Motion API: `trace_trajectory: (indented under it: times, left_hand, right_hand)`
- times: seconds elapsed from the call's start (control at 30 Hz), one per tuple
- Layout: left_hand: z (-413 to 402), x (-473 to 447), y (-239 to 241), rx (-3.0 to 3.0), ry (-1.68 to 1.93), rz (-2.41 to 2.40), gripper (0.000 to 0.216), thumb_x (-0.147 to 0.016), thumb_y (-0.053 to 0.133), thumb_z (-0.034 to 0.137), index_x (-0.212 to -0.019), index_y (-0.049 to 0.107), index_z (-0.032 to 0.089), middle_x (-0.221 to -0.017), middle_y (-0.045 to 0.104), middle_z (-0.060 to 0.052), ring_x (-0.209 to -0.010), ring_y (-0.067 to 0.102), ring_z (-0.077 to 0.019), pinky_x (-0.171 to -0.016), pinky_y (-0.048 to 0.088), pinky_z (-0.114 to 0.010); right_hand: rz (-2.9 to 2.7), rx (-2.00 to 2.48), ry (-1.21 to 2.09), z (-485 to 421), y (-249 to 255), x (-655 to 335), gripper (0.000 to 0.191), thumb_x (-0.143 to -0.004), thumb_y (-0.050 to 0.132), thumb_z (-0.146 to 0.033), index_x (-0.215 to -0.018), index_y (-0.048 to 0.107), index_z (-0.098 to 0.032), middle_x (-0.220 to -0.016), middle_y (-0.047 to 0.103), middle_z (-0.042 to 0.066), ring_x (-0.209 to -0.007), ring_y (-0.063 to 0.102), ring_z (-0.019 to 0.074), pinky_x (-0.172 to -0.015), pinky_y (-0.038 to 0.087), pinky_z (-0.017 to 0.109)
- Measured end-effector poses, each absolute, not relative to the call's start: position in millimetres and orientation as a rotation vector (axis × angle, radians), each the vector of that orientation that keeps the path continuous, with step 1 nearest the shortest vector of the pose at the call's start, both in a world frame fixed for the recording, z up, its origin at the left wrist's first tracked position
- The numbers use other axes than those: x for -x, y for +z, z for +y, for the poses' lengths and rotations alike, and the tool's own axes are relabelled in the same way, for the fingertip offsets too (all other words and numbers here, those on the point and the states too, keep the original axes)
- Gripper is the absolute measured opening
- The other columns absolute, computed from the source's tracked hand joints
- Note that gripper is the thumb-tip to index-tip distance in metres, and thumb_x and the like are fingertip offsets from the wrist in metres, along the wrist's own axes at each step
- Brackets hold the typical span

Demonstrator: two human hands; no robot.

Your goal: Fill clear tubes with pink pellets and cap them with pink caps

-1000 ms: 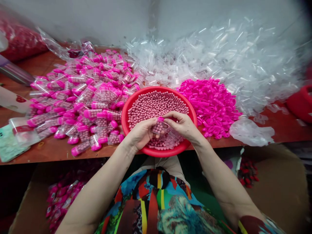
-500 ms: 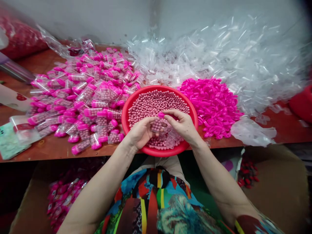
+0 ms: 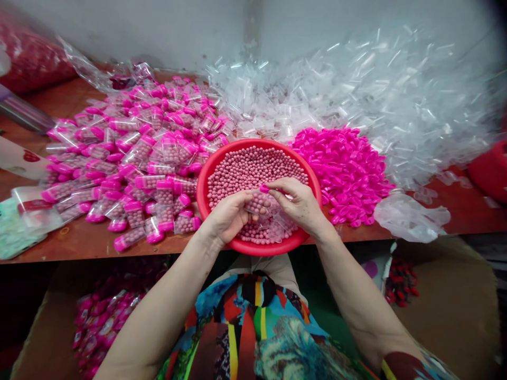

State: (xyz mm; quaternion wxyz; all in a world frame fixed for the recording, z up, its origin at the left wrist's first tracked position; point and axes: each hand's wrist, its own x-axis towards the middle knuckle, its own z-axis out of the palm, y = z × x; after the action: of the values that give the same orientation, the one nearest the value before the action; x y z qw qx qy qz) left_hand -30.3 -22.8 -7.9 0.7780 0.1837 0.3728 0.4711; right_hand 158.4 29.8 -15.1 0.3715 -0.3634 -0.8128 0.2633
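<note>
Over a red basin (image 3: 258,249) of small pink beads (image 3: 253,166), my left hand (image 3: 232,215) is closed round a clear container (image 3: 258,202) filled with beads. My right hand (image 3: 298,203) pinches a bright pink cap (image 3: 264,188) between thumb and fingertips, at the upper end of that container. Whether the cap is seated or only touching I cannot tell. Below my hands, several clear empty containers (image 3: 279,226) lie on the beads in the basin. The fingers partly hide the container.
Left of the basin spreads a heap of capped, bead-filled containers (image 3: 138,153). A pile of loose pink caps (image 3: 344,174) lies to the right. Clear containers (image 3: 356,89) are heaped behind, against the wall. A crumpled plastic bag (image 3: 410,215) lies by the table's front edge (image 3: 91,247).
The cap and the right fingertips have shifted slightly right and down, close against the container's end. My left hand keeps its hold on the container in nearly the same place.
</note>
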Motion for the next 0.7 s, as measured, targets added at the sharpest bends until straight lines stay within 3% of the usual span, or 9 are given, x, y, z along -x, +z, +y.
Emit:
trace_trajectory:
  times: [0.27,0.53,0.7]
  left_hand:
    - [-27,28,-12,-0.444,1.078,0.771,0.024,-0.083,0.072,0.020,-0.104,0.073,0.011,-0.095,0.074,-0.010,-0.077,0.067,-0.0143,-0.064,0.049,-0.022]
    - [-28,27,-13,-0.446,1.113,0.770,0.018,-0.081,0.075,0.022,-0.096,0.073,0.012,-0.081,0.070,-0.005,-0.068,0.064,-0.0126,-0.060,0.049,-0.022]
    - [-29,26,-16,-0.482,1.120,0.746,0.024,-0.082,0.075,0.024,-0.103,0.074,0.013,-0.084,0.069,-0.004,-0.069,0.061,-0.0103,-0.061,0.048,-0.020]
  right_hand:
    - [-1.837,1.042,0.937,18,-7,-141,0.016,-0.091,0.064,-0.033,-0.100,0.073,-0.023,-0.099,0.074,0.004,-0.096,0.068,0.0192,-0.090,0.054,0.035]
    - [-1.604,1.166,0.864,2,-16,-119,0.012,-0.090,0.064,-0.030,-0.091,0.073,-0.021,-0.095,0.071,0.006,-0.094,0.067,0.0198,-0.087,0.053,0.036]
    - [-1.486,1.222,0.924,-5,-15,-115,0.013,-0.088,0.066,-0.031,-0.089,0.073,-0.021,-0.095,0.072,0.006,-0.092,0.067,0.0197,-0.084,0.054,0.034]
